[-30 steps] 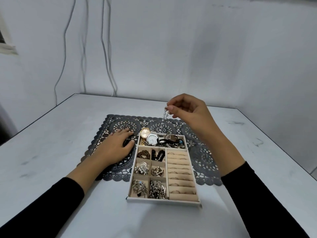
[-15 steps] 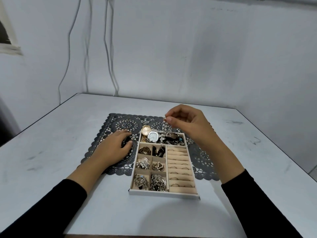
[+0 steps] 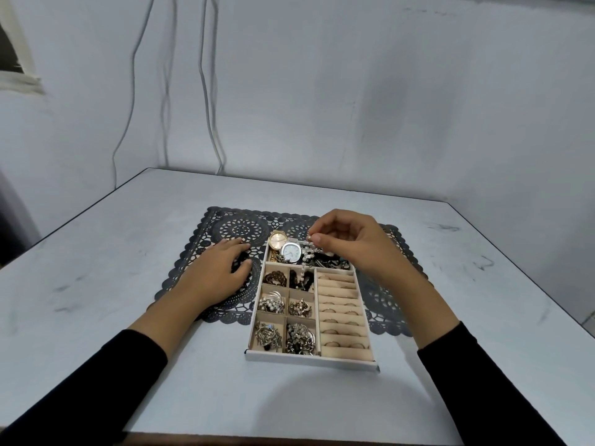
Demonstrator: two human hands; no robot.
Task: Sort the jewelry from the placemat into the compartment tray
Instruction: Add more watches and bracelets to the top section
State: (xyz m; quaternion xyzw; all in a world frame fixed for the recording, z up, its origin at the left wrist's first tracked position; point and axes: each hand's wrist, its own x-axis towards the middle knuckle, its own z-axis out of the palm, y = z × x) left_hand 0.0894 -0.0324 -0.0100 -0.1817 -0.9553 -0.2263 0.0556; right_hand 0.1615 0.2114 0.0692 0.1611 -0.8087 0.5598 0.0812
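Beaded chain (image 3: pixel 304 265) pinched by right hand (image 3: pixel 351 243), dangling into tray (image 3: pixel 309 360).

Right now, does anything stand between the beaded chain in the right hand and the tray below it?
Nothing visible does. The right hand pinches the pale beaded chain, which hangs freely over the beige compartment tray, its lower end at a small compartment holding black pieces.

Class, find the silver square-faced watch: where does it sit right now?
In the head view, the silver watch lies in the far compartment of the tray, beside the gold watch and left of the bead strand hanging from the right hand.
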